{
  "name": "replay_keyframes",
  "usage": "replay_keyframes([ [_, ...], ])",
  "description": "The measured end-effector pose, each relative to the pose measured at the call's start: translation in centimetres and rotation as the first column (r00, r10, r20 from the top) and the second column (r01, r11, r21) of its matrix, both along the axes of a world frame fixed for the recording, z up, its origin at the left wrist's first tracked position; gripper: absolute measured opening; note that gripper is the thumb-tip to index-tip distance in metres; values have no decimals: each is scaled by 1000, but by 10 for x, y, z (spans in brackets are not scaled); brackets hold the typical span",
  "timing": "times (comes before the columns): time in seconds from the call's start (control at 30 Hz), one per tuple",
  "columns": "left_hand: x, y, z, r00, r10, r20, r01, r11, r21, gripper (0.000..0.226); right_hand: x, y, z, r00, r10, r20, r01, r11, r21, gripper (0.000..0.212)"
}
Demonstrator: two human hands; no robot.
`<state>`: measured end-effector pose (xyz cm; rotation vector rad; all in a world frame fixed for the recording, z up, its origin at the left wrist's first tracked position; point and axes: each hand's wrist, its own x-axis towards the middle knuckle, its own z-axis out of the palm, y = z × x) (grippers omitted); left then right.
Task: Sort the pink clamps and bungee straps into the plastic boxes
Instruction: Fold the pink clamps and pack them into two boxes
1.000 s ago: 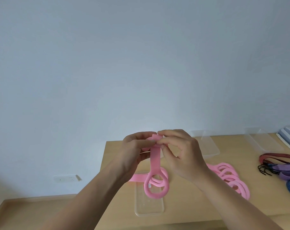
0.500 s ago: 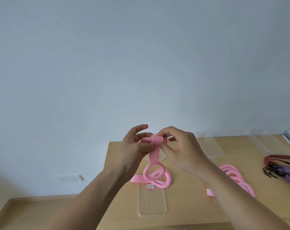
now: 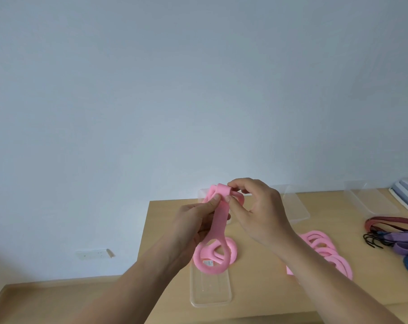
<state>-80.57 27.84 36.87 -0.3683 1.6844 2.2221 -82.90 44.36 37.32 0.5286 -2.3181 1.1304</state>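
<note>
The left hand [image 3: 193, 222] and right hand [image 3: 261, 211] pinch the pink clamp [image 3: 218, 224] at its folded top, rings dangling above the plastic box [image 3: 210, 292], apparently compacting it to fit.

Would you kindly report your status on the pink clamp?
Left hand, right hand pinch pink clamp at top. Ring end over near clear box. Nothing blocking.

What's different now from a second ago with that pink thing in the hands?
The top end of the pink clamp has been curled over into a small roll. The left hand shifted its pinch to just below the roll. The right hand holds the roll's side. Nothing was let go. The pink pile, bungee straps and clear box stayed put.
</note>
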Motion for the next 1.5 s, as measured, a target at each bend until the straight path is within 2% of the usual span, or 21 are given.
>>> replay_keyframes([
  [0.37,-4,3,11,998,12,-62,-11,1000,17,32,-2,4,-8,978,22,-206,2,993,114,23],
  [0.47,-8,3,11,997,-10,-73,12,1000,24,28,-2,3,-8,969,36,-245,-2,990,139,19],
  [0.6,-13,1,4,997,-13,-80,17,999,45,30,-1,6,-5,979,66,-195,-36,988,152,23],
  [0.73,-19,-1,-2,991,-50,-124,55,998,37,21,-2,10,3,992,49,-120,-29,986,165,21],
  [0.83,-20,0,-3,975,-113,-191,115,993,3,17,-6,13,4,999,51,15,-53,965,256,29],
  [0.9,-21,1,-4,959,-162,-232,162,987,-19,21,-8,15,4,989,91,121,-120,957,263,23],
  [1.0,-24,2,-7,962,-160,-222,158,987,-27,27,-11,17,4,977,92,191,-141,955,261,20],
  [1.1,-25,2,-9,951,-240,-197,235,971,-49,27,-11,18,4,979,73,191,-118,964,240,19],
  [1.27,-23,3,-8,911,-397,-111,376,910,-174,26,-6,22,1,982,46,182,-84,974,210,18],
  [1.4,-24,4,-4,887,-456,-65,445,885,-133,52,-5,22,-4,988,7,156,-38,980,198,21],
  [1.5,-25,3,-5,865,-500,-47,490,861,-139,62,-8,21,-8,994,-18,107,-1,985,172,27],
])
